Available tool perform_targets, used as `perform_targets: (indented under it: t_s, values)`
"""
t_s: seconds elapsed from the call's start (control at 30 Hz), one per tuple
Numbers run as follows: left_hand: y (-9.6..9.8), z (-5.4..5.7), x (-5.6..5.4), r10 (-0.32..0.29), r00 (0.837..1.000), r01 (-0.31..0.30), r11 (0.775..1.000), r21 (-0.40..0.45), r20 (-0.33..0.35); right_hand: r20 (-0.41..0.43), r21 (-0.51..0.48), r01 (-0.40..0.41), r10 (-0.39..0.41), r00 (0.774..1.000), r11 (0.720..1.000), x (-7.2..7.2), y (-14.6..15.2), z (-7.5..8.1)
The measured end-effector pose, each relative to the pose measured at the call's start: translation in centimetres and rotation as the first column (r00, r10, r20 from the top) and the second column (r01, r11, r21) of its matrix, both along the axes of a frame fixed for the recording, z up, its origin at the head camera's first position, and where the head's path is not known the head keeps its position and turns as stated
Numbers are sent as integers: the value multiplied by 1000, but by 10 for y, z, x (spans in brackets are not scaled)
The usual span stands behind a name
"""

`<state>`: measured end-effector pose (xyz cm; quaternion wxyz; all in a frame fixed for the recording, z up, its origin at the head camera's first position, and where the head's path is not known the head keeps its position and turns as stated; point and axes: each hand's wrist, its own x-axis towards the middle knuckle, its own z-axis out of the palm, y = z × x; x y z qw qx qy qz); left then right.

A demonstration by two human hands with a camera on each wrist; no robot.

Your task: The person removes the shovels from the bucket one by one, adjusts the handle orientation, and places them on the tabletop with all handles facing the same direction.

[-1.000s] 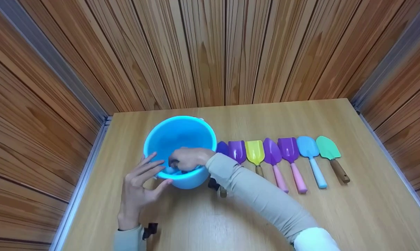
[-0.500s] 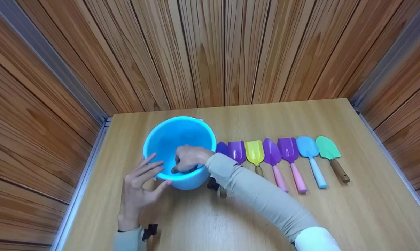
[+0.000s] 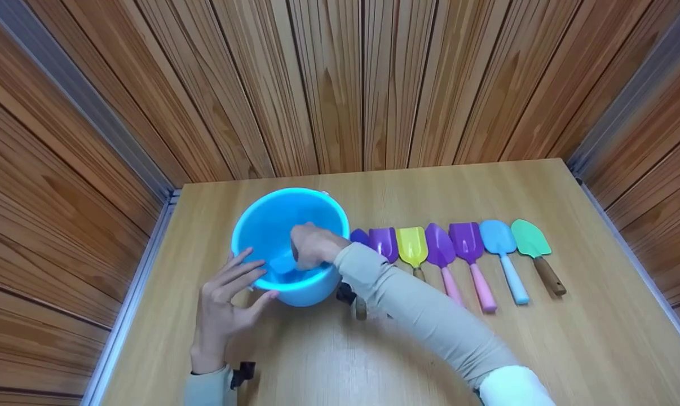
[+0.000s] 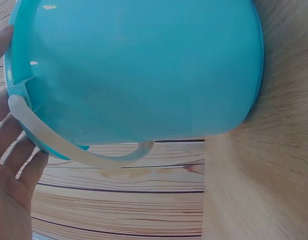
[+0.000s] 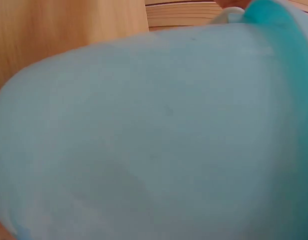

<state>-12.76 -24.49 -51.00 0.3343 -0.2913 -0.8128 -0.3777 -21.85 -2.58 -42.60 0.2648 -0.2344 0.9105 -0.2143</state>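
A light blue bucket [image 3: 289, 223] with a white handle [image 4: 84, 152] stands upright on the table's left part. My left hand [image 3: 224, 301] has its fingers spread and fairly straight, touching the rim at the near left; its thumb lies on the front edge. Inside the bucket is my right hand [image 3: 314, 246], fingers curled, near the right inner wall. The palm side is hidden, so whether it grips anything cannot be told. A paler blue patch shows low in the bucket, left of that hand. In the right wrist view the bucket's outer wall blocks the hand.
Several toy shovels lie in a row to the right, among them a yellow shovel [image 3: 412, 245], a light blue shovel [image 3: 506, 262] and a green shovel [image 3: 534, 242]. My right forearm crosses over some handles. Wood-panelled walls [image 3: 340, 84] border the wooden table [image 3: 329, 361].
Inside the bucket my right hand has moved right and slightly away from me, uncovering more of the paler blue patch. My left hand and the shovels stay in place.
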Motion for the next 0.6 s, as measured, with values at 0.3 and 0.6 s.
perform_targets:
  t_s: [0.3,0.6]
  values:
    - [0,0,0,-4,1000,4,1000,6,0,-44,54,16,-14,999,998,4,10,24]
    - [1,1,0,2,1000,-2,1000,6,16,-161,89,-47,61,985,995,20,21,53]
